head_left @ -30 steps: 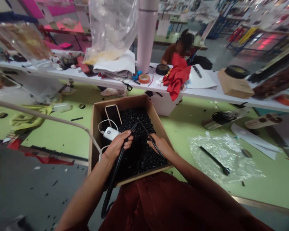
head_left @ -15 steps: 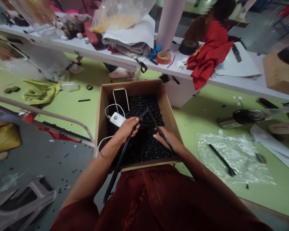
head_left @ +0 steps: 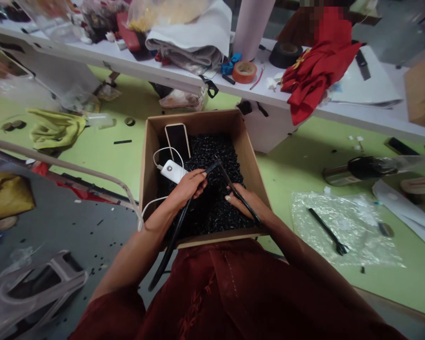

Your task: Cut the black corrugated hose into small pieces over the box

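Observation:
My left hand [head_left: 190,184] is closed round a long black ribbed tube [head_left: 175,236]. One end of the tube points up past the fingers, and the rest hangs over the box's near edge. In my right hand [head_left: 246,200] is a long, narrow dark tool [head_left: 227,177], slim like scissors, whose far tip meets the tube's upper end. Whether it has one blade or two is too fine to make out. Both hands are above a cardboard box [head_left: 257,179] holding many small black pieces [head_left: 217,203].
A phone [head_left: 178,141] and a white cabled device [head_left: 172,171] lie inside the box. Beyond it runs a white shelf [head_left: 184,80] with orange tape [head_left: 244,72] and red cloth [head_left: 318,71]. At right are a clear plastic sheet [head_left: 368,236] and a steel bottle [head_left: 340,174].
The tool's tip has shifted slightly against the tube's end, and the tool looks narrower. Both hands keep their holds. The whole view has tilted a little.

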`<state>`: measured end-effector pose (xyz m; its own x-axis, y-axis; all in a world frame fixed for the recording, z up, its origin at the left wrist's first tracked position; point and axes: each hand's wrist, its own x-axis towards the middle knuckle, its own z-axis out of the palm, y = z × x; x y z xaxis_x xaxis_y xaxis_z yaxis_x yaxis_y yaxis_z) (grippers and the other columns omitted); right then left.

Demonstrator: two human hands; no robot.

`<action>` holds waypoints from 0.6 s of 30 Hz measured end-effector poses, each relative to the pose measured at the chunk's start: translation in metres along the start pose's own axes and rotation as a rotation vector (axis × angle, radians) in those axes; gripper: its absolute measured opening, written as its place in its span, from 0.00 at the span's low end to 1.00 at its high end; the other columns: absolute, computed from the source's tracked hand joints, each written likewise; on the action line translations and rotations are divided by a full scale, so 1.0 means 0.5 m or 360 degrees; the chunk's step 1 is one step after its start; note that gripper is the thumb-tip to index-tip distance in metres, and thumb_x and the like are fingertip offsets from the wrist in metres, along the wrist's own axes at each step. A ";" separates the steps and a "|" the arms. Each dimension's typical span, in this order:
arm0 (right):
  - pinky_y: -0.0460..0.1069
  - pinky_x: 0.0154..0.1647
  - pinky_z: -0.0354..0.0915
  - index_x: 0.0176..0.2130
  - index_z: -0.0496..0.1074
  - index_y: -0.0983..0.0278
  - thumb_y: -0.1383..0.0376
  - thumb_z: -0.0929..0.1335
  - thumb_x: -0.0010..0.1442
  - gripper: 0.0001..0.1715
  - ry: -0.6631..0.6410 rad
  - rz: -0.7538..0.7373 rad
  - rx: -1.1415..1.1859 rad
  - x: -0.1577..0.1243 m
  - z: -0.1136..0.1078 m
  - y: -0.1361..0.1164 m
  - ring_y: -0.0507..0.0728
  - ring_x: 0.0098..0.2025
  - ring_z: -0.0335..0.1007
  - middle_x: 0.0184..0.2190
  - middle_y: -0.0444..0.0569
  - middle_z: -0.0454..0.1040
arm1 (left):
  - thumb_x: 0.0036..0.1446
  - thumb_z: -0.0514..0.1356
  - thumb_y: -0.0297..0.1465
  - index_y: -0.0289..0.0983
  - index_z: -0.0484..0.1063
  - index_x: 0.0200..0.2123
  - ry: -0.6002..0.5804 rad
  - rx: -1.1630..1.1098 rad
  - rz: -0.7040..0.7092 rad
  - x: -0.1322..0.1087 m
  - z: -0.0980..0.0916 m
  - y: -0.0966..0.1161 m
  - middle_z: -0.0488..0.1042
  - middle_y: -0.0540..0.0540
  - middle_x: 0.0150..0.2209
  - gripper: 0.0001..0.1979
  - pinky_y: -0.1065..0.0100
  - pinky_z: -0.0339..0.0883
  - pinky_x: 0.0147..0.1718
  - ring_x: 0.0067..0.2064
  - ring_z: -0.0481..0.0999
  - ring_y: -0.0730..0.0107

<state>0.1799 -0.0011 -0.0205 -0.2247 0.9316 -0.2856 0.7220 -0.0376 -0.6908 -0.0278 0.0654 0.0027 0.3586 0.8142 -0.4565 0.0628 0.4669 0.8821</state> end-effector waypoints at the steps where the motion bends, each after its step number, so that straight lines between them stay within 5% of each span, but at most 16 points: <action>1: 0.50 0.41 0.65 0.51 0.64 0.62 0.53 0.61 0.61 0.23 0.0000 -0.0001 0.0003 0.000 0.000 0.000 0.59 0.42 0.74 0.40 0.52 0.76 | 0.59 0.53 0.31 0.35 0.64 0.32 0.0004 0.0011 0.0001 0.000 0.001 0.000 0.62 0.54 0.22 0.05 0.78 0.46 0.10 0.14 0.56 0.84; 18: 0.52 0.40 0.67 0.51 0.64 0.61 0.54 0.61 0.62 0.21 -0.0022 -0.0029 0.0006 0.002 0.004 0.005 0.60 0.41 0.74 0.41 0.53 0.76 | 0.60 0.54 0.32 0.35 0.66 0.32 -0.0083 0.0076 -0.0054 -0.001 0.002 -0.010 0.63 0.54 0.21 0.07 0.79 0.45 0.11 0.14 0.56 0.85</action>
<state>0.1804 -0.0011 -0.0240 -0.2470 0.9271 -0.2820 0.7152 -0.0220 -0.6985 -0.0276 0.0622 -0.0015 0.4035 0.7786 -0.4806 0.1194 0.4760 0.8713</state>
